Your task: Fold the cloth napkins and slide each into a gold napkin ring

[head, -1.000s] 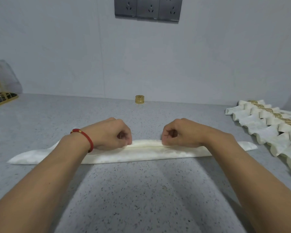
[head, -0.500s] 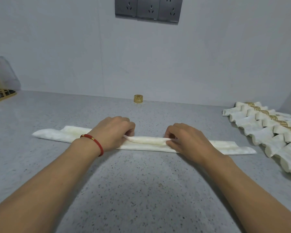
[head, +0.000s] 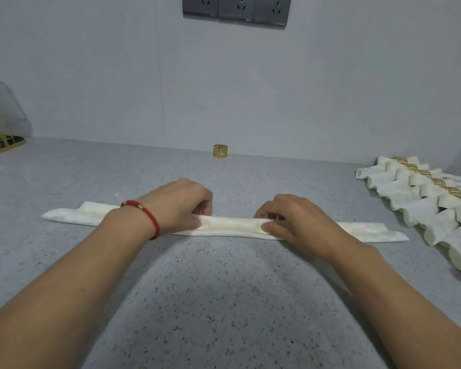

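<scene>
A cream cloth napkin [head: 232,227] lies folded into a long narrow strip across the grey speckled counter [head: 224,302]. My left hand [head: 180,205], with a red bracelet at the wrist, pinches the strip left of its middle. My right hand [head: 290,222] pinches it right of the middle, thumb in front and fingers curled over the far edge. Both ends of the strip stick out past my hands. One gold napkin ring [head: 220,151] stands alone at the back of the counter by the wall, beyond my hands.
Several folded napkins in gold rings [head: 434,198] lie in an overlapping row at the right edge. A gold-rimmed tray [head: 3,146] with a clear cover sits at the far left. Grey wall sockets [head: 236,8] are above.
The napkin strip has been folded over away from me and now lies narrower and farther back on the counter. My hands moved with it and changed from fists to a pinching grip.
</scene>
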Motion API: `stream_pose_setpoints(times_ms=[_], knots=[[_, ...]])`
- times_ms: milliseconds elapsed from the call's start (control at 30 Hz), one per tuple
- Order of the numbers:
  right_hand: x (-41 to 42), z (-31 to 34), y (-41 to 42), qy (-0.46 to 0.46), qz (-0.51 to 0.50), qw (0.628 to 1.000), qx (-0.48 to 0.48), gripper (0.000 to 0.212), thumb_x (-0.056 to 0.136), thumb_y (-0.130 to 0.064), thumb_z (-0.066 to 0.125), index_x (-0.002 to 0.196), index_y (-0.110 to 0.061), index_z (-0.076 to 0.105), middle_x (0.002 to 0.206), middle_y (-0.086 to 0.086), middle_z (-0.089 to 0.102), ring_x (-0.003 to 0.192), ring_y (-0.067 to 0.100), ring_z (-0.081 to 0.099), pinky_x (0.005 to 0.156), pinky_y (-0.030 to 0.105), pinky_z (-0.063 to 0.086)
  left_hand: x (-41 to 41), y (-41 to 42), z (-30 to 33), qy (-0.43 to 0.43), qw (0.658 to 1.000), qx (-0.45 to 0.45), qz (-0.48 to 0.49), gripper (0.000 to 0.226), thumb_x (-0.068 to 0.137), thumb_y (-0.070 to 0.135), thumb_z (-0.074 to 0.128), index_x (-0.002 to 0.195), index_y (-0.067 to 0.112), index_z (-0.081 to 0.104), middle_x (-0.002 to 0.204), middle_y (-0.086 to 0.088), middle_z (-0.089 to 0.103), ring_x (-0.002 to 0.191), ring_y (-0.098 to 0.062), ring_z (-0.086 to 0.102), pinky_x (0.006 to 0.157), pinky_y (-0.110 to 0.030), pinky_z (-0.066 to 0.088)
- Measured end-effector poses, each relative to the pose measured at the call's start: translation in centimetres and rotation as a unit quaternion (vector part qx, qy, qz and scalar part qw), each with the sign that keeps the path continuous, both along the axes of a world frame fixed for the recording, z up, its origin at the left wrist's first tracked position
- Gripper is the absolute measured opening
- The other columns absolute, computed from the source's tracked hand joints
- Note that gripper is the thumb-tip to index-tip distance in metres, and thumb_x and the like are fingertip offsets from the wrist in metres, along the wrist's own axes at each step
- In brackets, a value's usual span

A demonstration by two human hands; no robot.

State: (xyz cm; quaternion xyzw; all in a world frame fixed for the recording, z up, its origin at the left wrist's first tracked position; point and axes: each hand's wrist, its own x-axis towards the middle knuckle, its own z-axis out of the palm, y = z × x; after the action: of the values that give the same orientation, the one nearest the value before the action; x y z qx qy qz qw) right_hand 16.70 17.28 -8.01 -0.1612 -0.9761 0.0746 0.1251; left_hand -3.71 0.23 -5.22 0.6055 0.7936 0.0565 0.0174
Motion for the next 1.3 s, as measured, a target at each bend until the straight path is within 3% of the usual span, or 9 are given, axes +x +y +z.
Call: stream_pose_setpoints(times_ms=[200,333,433,500,567,667,867,1000,1300], knots=[[-0.1,0.8,-1.4,-0.037,0.019,0.995,0.090,0.015,0.097,-0.026,0.060,0.107,-0.035,0.057,0.097,-0.015,0.052,0.081,0.005,0.046,0.068,0.026,0.044,1.4,0.1,-0.4,0.068,0.994,-0.087,0.000,0.021,0.088,0.017,0.062,0.094,0.034,0.051,0.099,0.010,0.053,0.091,-0.015,0.055,0.064,-0.025,0.039],[0.3,1.7,-1.9,-0.086,0.022,0.993,0.081,0.012,0.094,-0.041,0.057,0.105,-0.035,0.058,0.095,-0.015,0.054,0.082,0.006,0.050,0.070,0.030,0.048,1.4,0.1,0.1,0.018,0.998,-0.058,0.011,0.014,0.096,0.023,0.054,0.086,0.030,0.062,0.097,0.004,0.062,0.089,-0.019,0.061,0.069,-0.028,0.047],[-0.4,1.3,-2.4,-0.003,0.003,0.995,0.104,0.025,0.096,-0.049,0.050,0.091,-0.030,0.065,0.085,-0.013,0.059,0.083,0.009,0.051,0.073,0.033,0.048,1.0,0.0,0.0,-0.028,0.999,-0.041,0.010,0.013,0.089,0.022,0.068,0.079,0.029,0.063,0.085,0.008,0.062,0.083,-0.014,0.061,0.063,-0.023,0.042],[-2.0,0.5,-3.4,0.070,-0.022,0.993,0.089,0.035,0.100,-0.054,0.043,0.105,-0.029,0.067,0.101,-0.010,0.064,0.095,0.011,0.054,0.087,0.036,0.048,0.6,0.0,-0.2,-0.060,0.997,-0.035,0.022,0.012,0.085,0.025,0.074,0.083,0.030,0.063,0.082,0.011,0.062,0.080,-0.010,0.061,0.063,-0.022,0.041],[-3.7,-0.9,-4.1,0.045,-0.057,0.996,0.046,0.055,0.101,-0.063,0.028,0.139,-0.030,0.052,0.140,-0.004,0.054,0.128,0.015,0.047,0.110,0.044,0.037,0.5,0.0,-0.2,-0.085,0.995,-0.047,0.037,0.015,0.085,0.029,0.075,0.094,0.032,0.064,0.087,0.012,0.063,0.083,-0.009,0.062,0.068,-0.024,0.043],[-5.0,-3.4,-4.1,-0.099,-0.090,0.991,0.022,0.077,0.097,-0.072,0.008,0.161,-0.029,0.014,0.169,0.006,0.013,0.157,0.025,0.003,0.124,0.059,0.005,0.3,0.1,-0.2,-0.086,0.993,-0.069,0.050,0.012,0.087,0.034,0.073,0.097,0.033,0.066,0.090,0.013,0.065,0.087,-0.009,0.063,0.078,-0.027,0.050],[-5.2,-3.8,-3.5,-0.125,-0.093,0.988,-0.004,0.081,0.096,-0.074,0.005,0.163,-0.028,0.008,0.171,0.006,0.004,0.158,0.026,-0.011,0.122,0.064,-0.008,0.0,-0.3,0.1,-0.084,0.990,-0.091,0.064,0.012,0.091,0.043,0.065,0.089,0.032,0.064,0.089,0.013,0.065,0.083,-0.006,0.060,0.072,-0.026,0.046],[-5.1,-3.5,-3.3,-0.126,-0.101,0.986,-0.047,0.087,0.094,-0.078,0.005,0.164,-0.026,0.000,0.172,0.005,-0.005,0.157,0.024,-0.016,0.122,0.061,-0.013,1.1,0.2,0.3,-0.030,0.986,-0.144,0.083,0.018,0.097,0.043,0.057,0.095,0.025,0.061,0.098,0.003,0.066,0.090,-0.016,0.062,0.076,-0.029,0.048],[-5.2,-3.8,-3.5,-0.109,-0.114,0.987,-0.020,0.094,0.092,-0.081,0.011,0.163,-0.022,0.000,0.171,0.011,0.000,0.157,0.031,-0.009,0.121,0.065,-0.009,5.0,2.8,2.4,0.109,0.961,-0.241,0.079,0.024,0.098,0.033,0.052,0.113,0.015,0.052,0.096,-0.003,0.057,0.087,-0.023,0.060,0.074,-0.033,0.050]])
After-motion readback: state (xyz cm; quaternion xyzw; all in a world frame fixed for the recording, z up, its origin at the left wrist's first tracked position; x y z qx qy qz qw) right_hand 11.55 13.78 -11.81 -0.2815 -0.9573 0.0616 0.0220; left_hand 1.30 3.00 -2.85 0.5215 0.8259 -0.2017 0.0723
